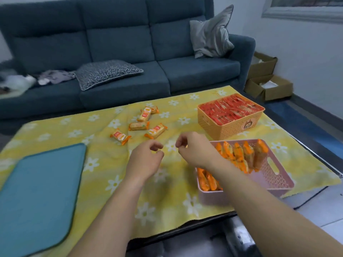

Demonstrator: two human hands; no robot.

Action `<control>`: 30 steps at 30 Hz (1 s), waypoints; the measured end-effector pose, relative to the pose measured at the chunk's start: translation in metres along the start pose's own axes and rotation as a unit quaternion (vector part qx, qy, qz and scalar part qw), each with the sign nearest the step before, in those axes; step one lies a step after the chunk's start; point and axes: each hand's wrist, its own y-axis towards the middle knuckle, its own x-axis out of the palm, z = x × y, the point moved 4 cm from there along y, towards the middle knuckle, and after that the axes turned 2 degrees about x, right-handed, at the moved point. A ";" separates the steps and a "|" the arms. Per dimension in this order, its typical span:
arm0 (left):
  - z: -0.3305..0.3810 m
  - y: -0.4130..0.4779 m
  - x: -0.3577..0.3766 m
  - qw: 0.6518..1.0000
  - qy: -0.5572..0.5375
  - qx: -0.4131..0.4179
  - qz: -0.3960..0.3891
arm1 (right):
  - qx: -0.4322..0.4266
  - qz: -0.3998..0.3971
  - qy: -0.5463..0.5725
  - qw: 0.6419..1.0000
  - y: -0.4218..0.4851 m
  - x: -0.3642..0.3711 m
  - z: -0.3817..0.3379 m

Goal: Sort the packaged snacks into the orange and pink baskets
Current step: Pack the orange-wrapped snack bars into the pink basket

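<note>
Both hands hang just above the yellow daisy-print cloth (104,164), close together and not touching. The left hand (146,158) and the right hand (194,149) have loosely curled fingers, and I can see nothing held in either.

Just beyond them, five orange-and-cream snack packets (139,125) lie scattered on the cloth. Their printing is too blurred to read.

To the right, the orange woven-plastic basket (232,130) is packed with red wrappers (230,110) and has a round cartoon sticker (247,125) on its front, with no lettering I can make out. The nearer pink plastic basket (274,180) holds orange packets (239,154) standing on edge, partly hidden by the right forearm.

A flat teal mat (40,191) lies on the cloth at the left.
</note>
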 end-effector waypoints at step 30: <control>-0.128 0.259 0.011 0.976 0.191 -0.032 -0.099 | 0.029 -0.154 -0.079 0.985 0.376 0.123 -0.026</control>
